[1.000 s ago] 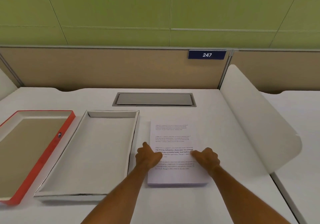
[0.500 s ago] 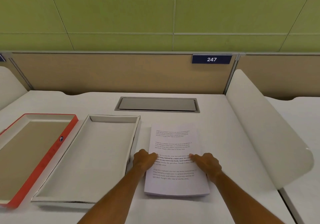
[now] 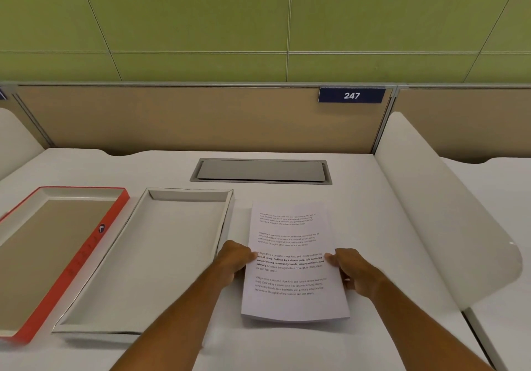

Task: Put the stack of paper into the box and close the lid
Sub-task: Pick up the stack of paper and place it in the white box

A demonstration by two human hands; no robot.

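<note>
A stack of printed white paper [image 3: 290, 227] is in front of me, right of the box, its near edge lifted and bowed off the desk. My left hand [image 3: 234, 258] grips its left edge, thumb on top. My right hand [image 3: 349, 267] grips its right edge the same way. The open white box [image 3: 138, 258] lies empty just left of the paper. Its lid [image 3: 94, 235], red outside and brown inside, lies upside down at the far left.
A white desk [image 3: 287, 347] holds everything. A grey cable hatch [image 3: 261, 171] is set into it behind the paper. A curved white divider [image 3: 448, 212] rises at the right, a tan partition with a "247" plate [image 3: 352, 95] at the back.
Both hands have slid from the top of the sheets to the side edges and gripped them. The near end of the stack has come up off the desk.
</note>
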